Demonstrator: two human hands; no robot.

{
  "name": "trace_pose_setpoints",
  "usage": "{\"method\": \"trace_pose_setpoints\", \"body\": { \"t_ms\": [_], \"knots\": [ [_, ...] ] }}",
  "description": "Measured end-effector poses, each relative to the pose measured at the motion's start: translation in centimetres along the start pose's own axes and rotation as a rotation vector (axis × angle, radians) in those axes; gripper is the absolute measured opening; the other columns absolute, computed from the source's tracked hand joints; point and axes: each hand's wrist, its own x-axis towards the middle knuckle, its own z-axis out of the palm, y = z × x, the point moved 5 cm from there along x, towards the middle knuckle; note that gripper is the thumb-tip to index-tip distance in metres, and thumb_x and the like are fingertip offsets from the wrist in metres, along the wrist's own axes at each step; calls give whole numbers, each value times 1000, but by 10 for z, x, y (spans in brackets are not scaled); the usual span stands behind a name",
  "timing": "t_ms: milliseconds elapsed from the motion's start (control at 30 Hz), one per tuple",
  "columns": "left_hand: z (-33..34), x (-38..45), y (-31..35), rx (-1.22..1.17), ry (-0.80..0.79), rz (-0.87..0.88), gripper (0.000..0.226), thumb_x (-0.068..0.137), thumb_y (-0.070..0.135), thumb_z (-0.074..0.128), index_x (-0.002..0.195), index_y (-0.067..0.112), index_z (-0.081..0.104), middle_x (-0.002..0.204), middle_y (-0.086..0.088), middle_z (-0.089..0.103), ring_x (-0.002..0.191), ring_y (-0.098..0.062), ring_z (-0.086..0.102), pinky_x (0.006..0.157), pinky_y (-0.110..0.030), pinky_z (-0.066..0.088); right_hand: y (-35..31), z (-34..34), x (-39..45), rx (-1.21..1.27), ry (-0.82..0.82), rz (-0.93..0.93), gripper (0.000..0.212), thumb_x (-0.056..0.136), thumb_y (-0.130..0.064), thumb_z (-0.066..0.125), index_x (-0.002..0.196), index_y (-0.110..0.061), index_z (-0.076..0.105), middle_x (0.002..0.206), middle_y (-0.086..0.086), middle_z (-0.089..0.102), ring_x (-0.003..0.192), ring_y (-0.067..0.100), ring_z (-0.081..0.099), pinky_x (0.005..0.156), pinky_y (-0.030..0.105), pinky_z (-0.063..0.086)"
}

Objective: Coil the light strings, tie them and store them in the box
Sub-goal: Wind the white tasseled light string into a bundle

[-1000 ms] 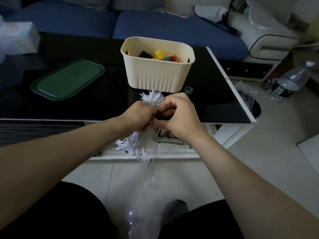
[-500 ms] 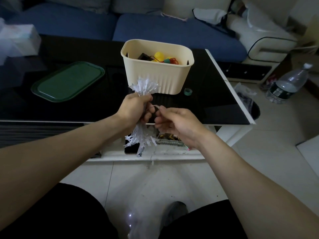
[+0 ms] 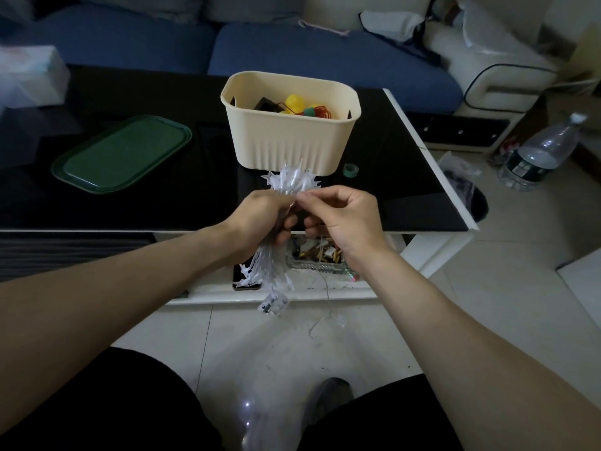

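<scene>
My left hand (image 3: 260, 224) grips the middle of a coiled bundle of clear star-shaped lights (image 3: 289, 181), held upright in front of the table edge; its lower end (image 3: 266, 278) hangs below my fist. My right hand (image 3: 341, 219) pinches something thin at the top of the bundle between thumb and forefinger. Just behind the bundle, on the black glass table (image 3: 195, 196), stands the cream box (image 3: 289, 141). Inside it lie yellow, green and red items.
A green lid (image 3: 122, 153) lies on the table's left part. A small green tape roll (image 3: 350, 169) sits right of the box. A water bottle (image 3: 540, 154) stands on the floor at right. A blue sofa (image 3: 292, 50) runs behind the table. A clear plastic bag (image 3: 260, 415) lies between my knees.
My right hand rose from beside the left fist to the top of the bundle. The bundle shifted slightly right and sits lower in front of the box.
</scene>
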Motion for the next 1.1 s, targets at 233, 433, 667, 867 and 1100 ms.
{"method": "trace_pose_setpoints", "body": {
  "t_ms": [233,433,667,867,1100],
  "knots": [
    [10,0,-2,-24,-88,15,27,105,25,41,91,5,53,60,-5,45,45,-17,39,45,-24,32,-1,-7,1,-133,97,-53,9,86,-14,80,89,-7,77,77,8,74,58,10,65,52,24,53],
    [7,2,-9,45,-18,87,36,107,24,38,76,8,49,57,-1,48,44,-14,43,44,-24,38,-2,-3,3,-321,19,-101,17,89,-8,70,101,-17,80,94,-2,77,81,10,72,71,29,61],
    [-12,7,-6,91,195,130,45,106,28,43,65,10,45,51,-5,45,41,-14,41,44,-25,38,1,26,-14,-600,-518,-17,94,87,-1,67,160,-32,18,92,-6,53,61,-4,53,66,16,48],
    [-17,8,2,-42,301,143,39,105,20,42,68,10,47,54,-6,47,43,-19,42,46,-28,38,-1,13,-4,-545,-238,-99,47,83,-11,79,126,-20,62,75,-5,72,61,0,65,64,20,48],
    [-26,5,11,-277,272,68,31,108,22,33,101,-1,53,86,-12,74,73,-25,73,66,-31,57,-2,-4,0,-858,-345,53,11,85,-23,75,79,-25,66,84,-7,68,85,12,65,78,32,52]
  ]
}}
